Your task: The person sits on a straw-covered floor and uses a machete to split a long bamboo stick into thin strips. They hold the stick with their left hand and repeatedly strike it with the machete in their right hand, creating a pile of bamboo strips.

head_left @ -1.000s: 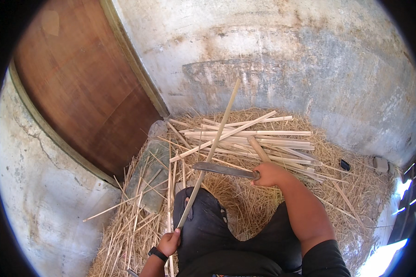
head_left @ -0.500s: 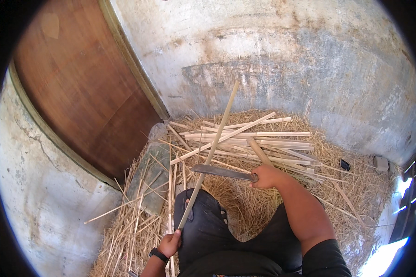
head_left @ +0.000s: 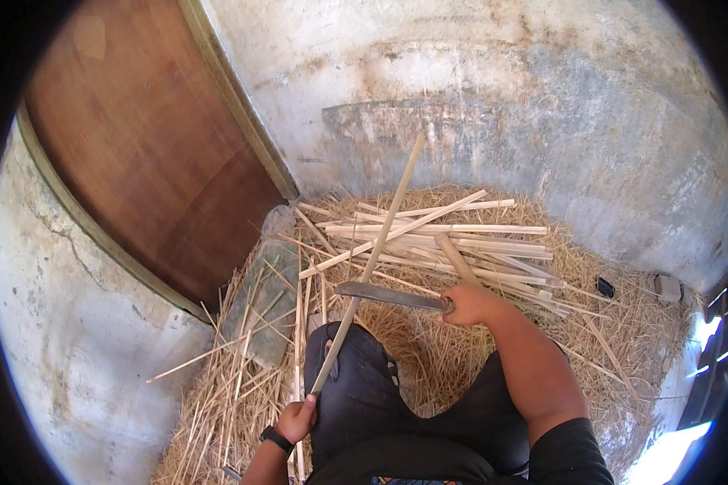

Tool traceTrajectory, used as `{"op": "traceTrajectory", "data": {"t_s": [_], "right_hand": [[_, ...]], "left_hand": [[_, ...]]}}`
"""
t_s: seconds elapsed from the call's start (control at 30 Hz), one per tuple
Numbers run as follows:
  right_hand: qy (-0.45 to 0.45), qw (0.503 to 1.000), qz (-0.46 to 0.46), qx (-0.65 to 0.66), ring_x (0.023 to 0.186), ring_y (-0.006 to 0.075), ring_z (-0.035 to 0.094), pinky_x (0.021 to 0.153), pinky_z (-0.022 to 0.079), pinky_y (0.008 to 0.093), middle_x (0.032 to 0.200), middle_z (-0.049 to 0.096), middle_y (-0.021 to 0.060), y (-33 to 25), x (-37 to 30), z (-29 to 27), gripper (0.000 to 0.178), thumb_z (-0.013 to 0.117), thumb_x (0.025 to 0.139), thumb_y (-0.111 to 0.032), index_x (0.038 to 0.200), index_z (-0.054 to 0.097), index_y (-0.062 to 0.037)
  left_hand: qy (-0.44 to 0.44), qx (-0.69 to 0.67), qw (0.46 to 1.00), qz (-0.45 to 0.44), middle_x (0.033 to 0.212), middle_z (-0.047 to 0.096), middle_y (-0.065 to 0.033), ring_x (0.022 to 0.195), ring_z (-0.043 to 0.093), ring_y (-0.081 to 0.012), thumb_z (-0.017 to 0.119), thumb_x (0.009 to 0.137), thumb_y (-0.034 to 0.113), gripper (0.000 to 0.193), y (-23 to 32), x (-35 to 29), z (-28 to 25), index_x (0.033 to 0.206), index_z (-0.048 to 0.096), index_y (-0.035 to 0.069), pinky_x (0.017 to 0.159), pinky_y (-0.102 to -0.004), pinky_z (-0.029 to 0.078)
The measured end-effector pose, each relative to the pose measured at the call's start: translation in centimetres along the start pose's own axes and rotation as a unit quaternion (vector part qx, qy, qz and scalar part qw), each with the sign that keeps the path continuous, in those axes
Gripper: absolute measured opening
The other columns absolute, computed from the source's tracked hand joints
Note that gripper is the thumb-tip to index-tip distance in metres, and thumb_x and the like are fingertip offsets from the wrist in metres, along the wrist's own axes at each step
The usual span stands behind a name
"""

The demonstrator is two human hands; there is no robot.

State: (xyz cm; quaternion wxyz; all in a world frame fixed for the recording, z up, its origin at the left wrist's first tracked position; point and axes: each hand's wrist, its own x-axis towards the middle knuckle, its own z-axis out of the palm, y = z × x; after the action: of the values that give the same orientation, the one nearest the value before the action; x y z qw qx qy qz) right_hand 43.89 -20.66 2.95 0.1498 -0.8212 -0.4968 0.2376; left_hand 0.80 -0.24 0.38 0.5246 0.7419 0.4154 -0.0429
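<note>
A long, pale bamboo strip (head_left: 386,229) slants up and away across my left thigh. Its near end is gripped by my left hand (head_left: 298,419), which wears a black wristband. My right hand (head_left: 471,305) is closed around the handle of a machete (head_left: 392,297). The dark blade points left and lies across the strip just beyond my knee. Part of the machete's handle is hidden by my fingers; a light wooden shaft (head_left: 456,257) shows just beyond that hand.
Several split bamboo strips (head_left: 493,229) are piled on straw by the stained wall (head_left: 493,105). Thin slivers (head_left: 234,404) litter the ground on my left, near a greenish sack (head_left: 259,311) and a brown door (head_left: 154,145). A small black object (head_left: 604,287) lies at right.
The bamboo strip and both hands have shifted slightly in the picture, along with the whole view. The machete still crosses the strip near the same spot.
</note>
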Motion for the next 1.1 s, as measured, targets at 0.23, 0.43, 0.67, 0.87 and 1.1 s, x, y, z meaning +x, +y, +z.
{"op": "traceTrajectory", "data": {"t_s": [0.23,0.43,0.67,0.87,1.1], "right_hand": [[0.019,1.000,-0.004,-0.024,0.093,0.0350,0.065,0.081,0.050,0.0445,0.093,0.068,0.0184,-0.3,-0.3,-1.0,0.048,0.074,0.077,-0.042,0.110,0.068,-0.0072],[0.041,0.998,-0.038,-0.030,0.082,0.0343,0.065,0.074,0.050,0.0451,0.082,0.068,0.0159,-0.7,-0.1,-0.1,0.040,0.075,0.076,-0.041,0.099,0.071,-0.0086],[0.007,1.000,0.019,-0.023,0.095,0.0344,0.065,0.082,0.051,0.0451,0.095,0.069,0.0160,-0.9,-0.8,-1.7,0.047,0.073,0.076,-0.042,0.111,0.069,-0.0116],[0.029,0.999,-0.029,-0.017,0.085,0.0352,0.065,0.074,0.051,0.0452,0.085,0.068,0.0153,-0.7,-0.3,-0.2,0.040,0.074,0.077,-0.042,0.100,0.070,-0.0090],[0.036,0.999,-0.022,-0.032,0.084,0.0361,0.065,0.074,0.051,0.0449,0.082,0.068,0.0162,-0.4,-0.1,-0.9,0.043,0.074,0.077,-0.041,0.101,0.069,-0.0062]], "left_hand": [[-0.011,0.000,1.000,0.013,0.056,0.049,-0.0018,0.053,0.045,-0.0139,0.038,0.100,0.055,0.066,-0.2,0.2,-0.1,0.059,0.053,0.006,0.054,-0.0303,0.038],[-0.009,-0.012,1.000,0.011,0.056,0.049,-0.0017,0.053,0.045,-0.0138,0.038,0.100,0.055,0.065,-0.3,0.1,0.1,0.060,0.052,0.007,0.053,-0.0300,0.037],[-0.010,0.008,1.000,0.004,0.056,0.050,-0.0020,0.055,0.046,-0.0145,0.037,0.100,0.055,0.067,-1.1,0.7,-0.2,0.059,0.054,0.005,0.057,-0.0307,0.039],[-0.007,-0.025,0.999,0.018,0.055,0.045,0.0002,0.050,0.041,-0.0127,0.040,0.100,0.055,0.061,-0.2,0.1,0.2,0.059,0.049,0.009,0.050,-0.0291,0.033],[-0.017,-0.018,1.000,-0.010,0.056,0.049,-0.0014,0.053,0.045,-0.0137,0.038,0.100,0.055,0.066,-0.9,0.5,-0.3,0.059,0.053,0.006,0.055,-0.0302,0.038]]}}
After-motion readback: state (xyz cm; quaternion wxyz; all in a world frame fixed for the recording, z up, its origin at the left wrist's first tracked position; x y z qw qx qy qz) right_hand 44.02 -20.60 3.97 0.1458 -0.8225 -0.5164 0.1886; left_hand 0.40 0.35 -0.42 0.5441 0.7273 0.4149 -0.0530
